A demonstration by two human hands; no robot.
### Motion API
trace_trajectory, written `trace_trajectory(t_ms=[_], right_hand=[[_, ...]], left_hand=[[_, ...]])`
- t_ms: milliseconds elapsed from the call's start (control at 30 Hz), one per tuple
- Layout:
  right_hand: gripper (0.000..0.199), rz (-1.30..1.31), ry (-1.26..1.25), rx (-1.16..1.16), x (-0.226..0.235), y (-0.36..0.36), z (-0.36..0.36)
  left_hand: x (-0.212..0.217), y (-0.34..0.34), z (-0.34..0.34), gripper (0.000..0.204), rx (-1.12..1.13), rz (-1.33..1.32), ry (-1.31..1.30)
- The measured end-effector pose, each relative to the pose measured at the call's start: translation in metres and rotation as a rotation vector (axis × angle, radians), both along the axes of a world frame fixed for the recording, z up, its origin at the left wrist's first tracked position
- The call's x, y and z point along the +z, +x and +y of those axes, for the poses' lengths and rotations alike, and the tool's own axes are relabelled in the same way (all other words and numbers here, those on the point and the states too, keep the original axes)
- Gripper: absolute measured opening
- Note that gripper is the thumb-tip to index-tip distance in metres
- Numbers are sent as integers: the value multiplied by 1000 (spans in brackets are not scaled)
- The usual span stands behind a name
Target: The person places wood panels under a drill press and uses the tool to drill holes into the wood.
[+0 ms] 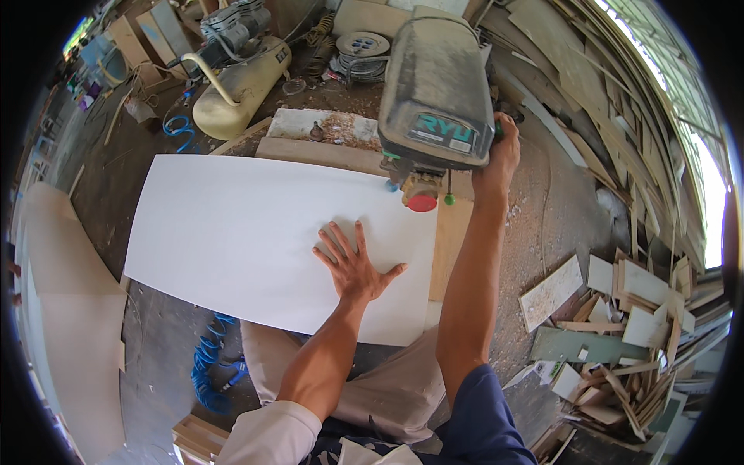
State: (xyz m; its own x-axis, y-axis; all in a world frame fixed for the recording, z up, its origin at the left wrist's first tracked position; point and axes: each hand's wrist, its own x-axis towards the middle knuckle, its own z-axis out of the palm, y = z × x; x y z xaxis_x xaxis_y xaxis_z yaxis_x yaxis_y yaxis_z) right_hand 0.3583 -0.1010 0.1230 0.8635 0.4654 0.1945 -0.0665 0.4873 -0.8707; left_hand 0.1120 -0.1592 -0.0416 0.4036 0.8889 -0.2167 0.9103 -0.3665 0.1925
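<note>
A large white board (225,217) lies flat before me, its right end under the grey, dusty head of a drill press (435,81). My left hand (353,265) rests on the board with its fingers spread, palm down. At the right side of the drill press head, my right hand (498,155) is closed around a handle, mostly hidden by the fingers. Below the head show a red round part (421,203) and a green knob (449,199). The drill bit and chuck cannot be made out. Under the board's right edge, a strip of plywood (452,240) shows.
A yellowish air compressor (244,85) and a cable reel (363,46) stand at the back. A blue coiled air hose (205,368) lies on the floor at left. Wood offcuts (620,333) are heaped at right, below leaning planks (597,93). A curved panel (74,310) stands far left.
</note>
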Motion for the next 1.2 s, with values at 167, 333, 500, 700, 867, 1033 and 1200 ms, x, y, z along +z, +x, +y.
trace_trajectory(t_ms=[167,333,500,700,867,1033,1200], right_hand=[[21,120,17,10,3,-1,-1],[20,124,52,44,2,-1,-1],[19,136,57,68,3,-2,-4],[19,137,73,51,5,-8,-5],[20,135,67,72,2,-8,-6],[20,111,66,75,3,-10,-7],[21,108,82,80,-1,-7,-8]], left_hand=[[2,2,1,136,-4,-17,-15],[1,0,2,135,0,-48,-18],[-1,-1,2,134,-5,-66,-21],[1,-2,3,134,-15,-52,-42],[-2,-3,3,134,-15,-65,-34],[-2,-3,3,134,-18,-82,-41],[-1,-4,3,134,-12,-80,-40]])
